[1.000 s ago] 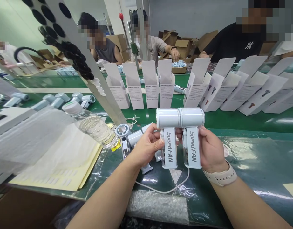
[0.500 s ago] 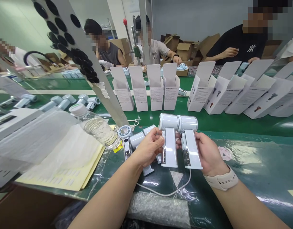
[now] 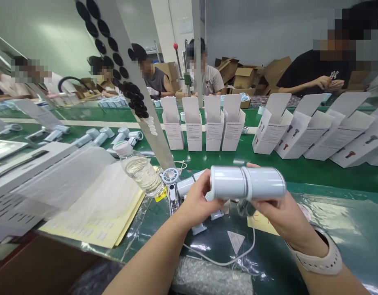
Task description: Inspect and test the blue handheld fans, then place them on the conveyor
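Two light-blue handheld fans with barrel-shaped heads are raised side by side before me, their heads touching end to end. My left hand [image 3: 199, 201] is closed around the left fan [image 3: 228, 182]. The right fan [image 3: 267, 183] is in my right hand [image 3: 286, 216], with fingers behind and below it. The handles point away and are mostly hidden by the heads. Just left of my left hand, several similar fans lie on the table, one showing its round vented end [image 3: 169, 175]. A white cable [image 3: 219, 263] curves across the table below my hands.
White open-topped boxes [image 3: 215, 131] stand in a row across the green belt. A water bottle [image 3: 141, 172] leans beside yellow sheets [image 3: 115, 229] and a metal post [image 3: 158, 143] with black discs. Bubble wrap [image 3: 212, 278] lies at the front edge. Co-workers sit opposite.
Both fans have tilted and come closer to me, so their heads now face me and the handles have dropped from sight. My view has shifted left, and the co-worker at right has brought both hands together.
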`<state>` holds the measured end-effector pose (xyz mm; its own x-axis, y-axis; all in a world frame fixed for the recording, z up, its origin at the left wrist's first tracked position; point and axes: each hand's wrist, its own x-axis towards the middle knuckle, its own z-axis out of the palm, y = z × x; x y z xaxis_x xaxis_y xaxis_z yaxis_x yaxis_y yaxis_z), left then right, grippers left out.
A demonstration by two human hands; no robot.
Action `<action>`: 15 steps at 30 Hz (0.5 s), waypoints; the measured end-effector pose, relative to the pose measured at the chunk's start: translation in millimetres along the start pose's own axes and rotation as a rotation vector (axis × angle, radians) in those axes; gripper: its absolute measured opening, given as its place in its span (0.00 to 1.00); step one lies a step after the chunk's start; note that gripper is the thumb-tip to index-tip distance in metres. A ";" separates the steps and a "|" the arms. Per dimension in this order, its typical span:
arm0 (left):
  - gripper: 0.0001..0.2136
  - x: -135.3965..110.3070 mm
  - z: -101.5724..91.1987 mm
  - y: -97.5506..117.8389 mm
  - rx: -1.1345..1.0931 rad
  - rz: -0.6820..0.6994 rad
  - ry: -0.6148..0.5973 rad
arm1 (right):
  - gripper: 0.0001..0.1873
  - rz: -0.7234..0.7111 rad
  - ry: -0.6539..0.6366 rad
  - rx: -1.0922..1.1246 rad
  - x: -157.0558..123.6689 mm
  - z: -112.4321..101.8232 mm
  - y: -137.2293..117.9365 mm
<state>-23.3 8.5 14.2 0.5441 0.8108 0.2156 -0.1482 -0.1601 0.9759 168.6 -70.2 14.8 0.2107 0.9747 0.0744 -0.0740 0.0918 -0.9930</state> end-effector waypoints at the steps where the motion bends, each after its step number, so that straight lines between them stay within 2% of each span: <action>1: 0.19 -0.1 -0.6 1.5 0.091 0.091 -0.022 | 0.35 -0.068 -0.041 -0.068 -1.1 -3.0 -0.8; 2: 0.19 0.0 -1.2 3.0 0.166 0.180 -0.048 | 0.38 -0.143 -0.090 -0.115 -1.9 -5.9 -2.1; 4: 0.17 0.3 -2.7 6.0 0.272 0.316 -0.087 | 0.37 -0.301 -0.164 -0.183 -2.3 -10.9 -5.7; 7: 0.15 0.8 -4.6 9.5 0.328 0.395 -0.067 | 0.29 -0.444 -0.189 -0.261 -0.6 -14.1 -10.4; 11: 0.13 1.3 -5.0 11.2 0.365 0.402 -0.032 | 0.27 -0.448 -0.195 -0.247 5.1 -8.1 -7.5; 13: 0.17 1.3 -5.1 10.7 0.372 0.356 -0.029 | 0.27 -0.399 -0.179 -0.267 7.9 -5.6 -2.3; 15: 0.23 -0.2 -6.5 11.3 0.260 0.269 0.017 | 0.27 -0.345 -0.092 -0.309 7.5 -9.2 1.1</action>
<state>-30.4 10.3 25.0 0.5003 0.7290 0.4672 -0.0679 -0.5049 0.8605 179.0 -64.6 13.5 0.0834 0.9133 0.3986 0.2819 0.3621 -0.8885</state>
